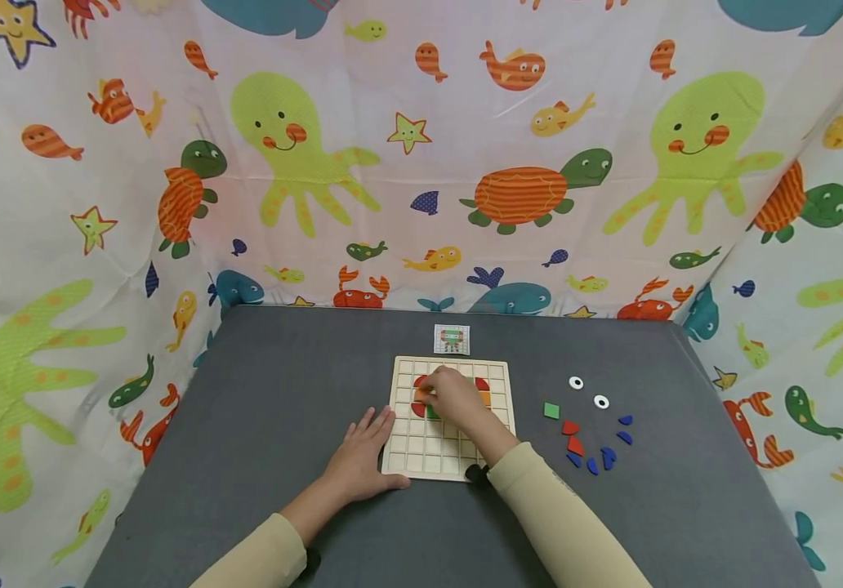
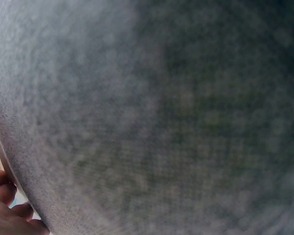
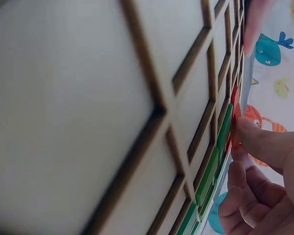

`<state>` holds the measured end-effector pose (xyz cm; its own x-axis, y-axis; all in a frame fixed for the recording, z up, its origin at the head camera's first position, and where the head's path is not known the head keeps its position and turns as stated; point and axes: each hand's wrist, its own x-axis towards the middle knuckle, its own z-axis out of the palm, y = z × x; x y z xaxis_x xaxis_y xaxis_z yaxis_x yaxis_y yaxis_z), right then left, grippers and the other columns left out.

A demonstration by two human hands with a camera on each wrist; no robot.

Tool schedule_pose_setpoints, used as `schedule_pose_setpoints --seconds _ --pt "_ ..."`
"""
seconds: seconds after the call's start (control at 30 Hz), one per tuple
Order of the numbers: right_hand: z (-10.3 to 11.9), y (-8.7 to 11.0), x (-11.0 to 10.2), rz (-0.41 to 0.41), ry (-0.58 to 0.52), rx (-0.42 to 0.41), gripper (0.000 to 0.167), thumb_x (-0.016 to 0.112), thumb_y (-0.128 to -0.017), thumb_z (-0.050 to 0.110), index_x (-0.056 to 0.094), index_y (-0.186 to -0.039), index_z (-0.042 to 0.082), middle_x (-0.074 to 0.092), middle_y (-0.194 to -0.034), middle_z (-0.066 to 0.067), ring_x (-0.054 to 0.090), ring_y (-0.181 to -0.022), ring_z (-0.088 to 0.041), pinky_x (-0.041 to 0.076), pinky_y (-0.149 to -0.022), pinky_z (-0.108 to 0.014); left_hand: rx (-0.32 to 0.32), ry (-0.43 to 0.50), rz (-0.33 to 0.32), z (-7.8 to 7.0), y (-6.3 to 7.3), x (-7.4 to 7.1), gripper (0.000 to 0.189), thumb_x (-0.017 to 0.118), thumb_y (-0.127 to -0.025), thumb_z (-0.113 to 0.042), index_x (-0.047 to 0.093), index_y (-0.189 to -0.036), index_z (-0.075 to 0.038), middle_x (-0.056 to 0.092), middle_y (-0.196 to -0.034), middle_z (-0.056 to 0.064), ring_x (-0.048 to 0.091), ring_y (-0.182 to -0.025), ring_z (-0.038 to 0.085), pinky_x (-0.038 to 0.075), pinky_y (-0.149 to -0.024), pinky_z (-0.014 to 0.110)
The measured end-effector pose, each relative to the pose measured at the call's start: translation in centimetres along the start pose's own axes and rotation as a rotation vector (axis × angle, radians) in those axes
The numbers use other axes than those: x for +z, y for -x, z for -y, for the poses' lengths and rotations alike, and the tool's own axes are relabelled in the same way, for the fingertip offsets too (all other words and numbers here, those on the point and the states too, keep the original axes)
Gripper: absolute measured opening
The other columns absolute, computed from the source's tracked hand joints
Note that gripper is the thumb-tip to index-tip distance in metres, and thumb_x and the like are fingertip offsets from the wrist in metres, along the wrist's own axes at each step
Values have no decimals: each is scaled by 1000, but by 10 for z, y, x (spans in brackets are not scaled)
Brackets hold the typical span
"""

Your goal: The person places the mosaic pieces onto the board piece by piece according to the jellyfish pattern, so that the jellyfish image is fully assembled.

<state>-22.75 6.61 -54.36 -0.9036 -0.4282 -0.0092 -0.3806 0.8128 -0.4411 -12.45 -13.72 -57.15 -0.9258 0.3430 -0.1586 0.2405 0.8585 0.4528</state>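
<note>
A pale wooden grid board (image 1: 421, 457) lies on the grey table. My right hand (image 1: 454, 396) is over its upper part, thumb and fingers pinching a small orange piece (image 3: 236, 128) close at the grid. Beside those fingertips sit red pieces (image 1: 417, 409) and a green piece (image 1: 432, 414); green pieces (image 3: 208, 178) stand in the cells in the right wrist view. Farther right on the board are another red piece (image 1: 482, 384) and an orange one (image 1: 486, 398). My left hand (image 1: 363, 457) rests with spread fingers at the board's left edge, thumb by its lower corner.
A picture card (image 1: 452, 339) lies behind the board. To the right are white rings (image 1: 576, 382), a green square (image 1: 551, 411), red pieces (image 1: 571, 427) and several blue curved pieces (image 1: 608, 457). A curtain with sea animals (image 1: 407, 245) hangs behind the table.
</note>
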Motion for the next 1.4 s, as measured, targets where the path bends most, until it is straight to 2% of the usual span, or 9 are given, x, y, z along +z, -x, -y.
schedule_pose_setpoints --seconds 0.2,0.47,0.6,0.7,0.83,0.97,1.17,1.4 --pt "1 -5 2 29 0 17 19 77 -91 15 79 -109 13 69 -104 -3 67 -98 -21 57 -85 -38 -2 1 -1 -1 -1 0 116 79 -75 -65 25 -161 -10 23 -168 6 15 -156 34 20 -122 61" --pt "4 -5 -5 45 -30 14 21 77 -90 15 78 -111 12 68 -106 -5 66 -93 -21 57 -79 -37 2 0 -2 0 -2 -1 115 79 -75 -65 26 -161 -10 23 -168 6 15 -156 34 20 -122 61" --pt "1 1 -13 10 -59 11 23 75 -92 13 77 -115 12 68 -112 -7 66 -100 -26 57 -84 -42 3 -5 -3 -1 -3 -2 115 79 -75 -66 26 -161 -10 23 -168 6 15 -156 34 20 -122 61" --pt "-3 8 -21 -19 -67 33 23 74 -93 15 76 -116 13 66 -117 -7 66 -99 -25 57 -84 -42 2 -2 -3 -1 -3 -2 115 79 -75 -66 26 -161 -10 24 -168 6 15 -156 34 20 -122 61" --pt "-9 17 -34 -64 -81 69 24 73 -94 15 76 -117 13 65 -117 -6 66 -91 -21 56 -76 -39 -3 7 -2 -1 -2 -1 115 80 -75 -65 27 -161 -10 24 -167 7 15 -156 35 20 -122 61" --pt "-15 31 -47 -142 -107 87 25 74 -93 14 75 -117 14 69 -115 -5 66 -88 -19 55 -69 -37 -6 15 -3 0 0 0 115 80 -75 -64 26 -161 -10 24 -168 7 15 -156 35 20 -122 61" --pt "-27 51 -65 -227 -128 115 26 75 -92 16 75 -119 16 71 -117 -3 66 -91 -21 54 -69 -38 3 19 -7 0 1 2 115 80 -75 -63 26 -161 -10 24 -168 7 15 -156 35 20 -122 61" --pt "-49 68 -80 -308 -120 122 26 76 -91 16 75 -116 12 72 -112 -6 66 -87 -22 53 -66 -37 -9 16 -9 0 1 2 116 80 -75 -65 26 -161 -11 24 -168 6 15 -156 34 19 -122 61"
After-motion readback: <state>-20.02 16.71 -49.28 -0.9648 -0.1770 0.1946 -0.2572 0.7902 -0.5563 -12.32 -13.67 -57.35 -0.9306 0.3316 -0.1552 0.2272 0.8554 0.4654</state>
